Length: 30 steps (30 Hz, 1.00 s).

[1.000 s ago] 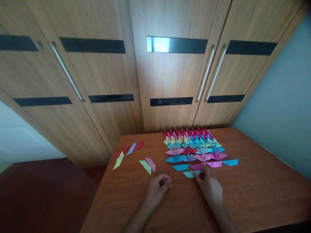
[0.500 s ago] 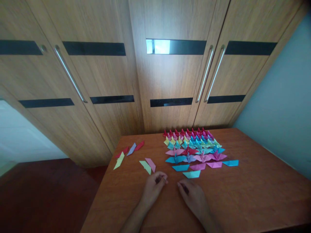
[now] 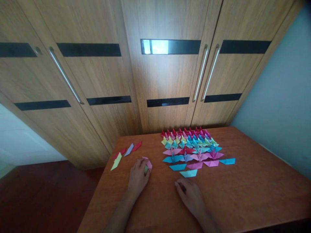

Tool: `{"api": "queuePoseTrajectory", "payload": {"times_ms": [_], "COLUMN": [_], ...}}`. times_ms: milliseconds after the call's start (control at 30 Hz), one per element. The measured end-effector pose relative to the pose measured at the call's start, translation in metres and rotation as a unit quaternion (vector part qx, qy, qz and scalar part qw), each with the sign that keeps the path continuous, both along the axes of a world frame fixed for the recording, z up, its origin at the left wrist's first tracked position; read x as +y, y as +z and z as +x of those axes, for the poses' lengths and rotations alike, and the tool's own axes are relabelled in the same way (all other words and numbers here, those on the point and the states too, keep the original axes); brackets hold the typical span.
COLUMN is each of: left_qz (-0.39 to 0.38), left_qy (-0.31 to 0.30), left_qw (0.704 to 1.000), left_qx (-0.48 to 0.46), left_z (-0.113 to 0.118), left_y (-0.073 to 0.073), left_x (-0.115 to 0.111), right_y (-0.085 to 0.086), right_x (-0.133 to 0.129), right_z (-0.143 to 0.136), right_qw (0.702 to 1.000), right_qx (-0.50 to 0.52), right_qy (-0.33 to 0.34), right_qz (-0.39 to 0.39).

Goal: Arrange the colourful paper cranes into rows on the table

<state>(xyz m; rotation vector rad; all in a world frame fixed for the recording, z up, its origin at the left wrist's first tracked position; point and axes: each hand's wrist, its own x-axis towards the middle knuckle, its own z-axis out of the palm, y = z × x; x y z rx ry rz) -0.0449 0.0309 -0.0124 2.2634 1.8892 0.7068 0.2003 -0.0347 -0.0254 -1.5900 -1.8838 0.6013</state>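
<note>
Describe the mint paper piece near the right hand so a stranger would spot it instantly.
On the brown table, find the colourful rows of folded paper. At their near side, just beyond the right hand, lies one flat mint piece. Unlike the row of blue and pink pieces behind it, it is pale and lies alone in front.

A room in a home is suggested by the tall wood-grain wardrobe (image 3: 162, 74), fitted with slim metal handles (image 3: 200, 72) and dark glossy strips (image 3: 88, 49); a plain bluish wall (image 3: 274, 81) and reddish floor (image 3: 48, 194) are seen around a wooden table (image 3: 243, 194).
</note>
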Motion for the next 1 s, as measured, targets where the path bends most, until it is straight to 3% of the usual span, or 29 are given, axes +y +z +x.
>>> {"api": "queuePoseTrajectory", "payload": {"times_ms": [367,633,833,1000], "left_qz": [-0.026,0.023,0.028,-0.011], "left_qy": [0.029,0.015,-0.038,-0.051], "left_qw": [0.992,0.988,0.991,0.995], "left_qx": [0.121,0.15,0.129,0.087], "left_z": [-0.031,-0.013,0.0,0.004], "left_y": [0.011,0.021,0.017,0.009], "left_x": [0.017,0.024,0.026,0.02], "right_y": [-0.005,-0.008,-0.004,-0.003], "right_x": [0.001,0.001,0.0,0.001], "right_z": [0.0,0.0,0.0,0.0], "right_qw": [1.0,1.0,1.0,1.0], "right_qx": [0.012,0.013,0.018,0.017], "right_qy": [0.003,0.003,0.006,0.004], "right_qz": [0.007,0.014,0.012,0.013]}}
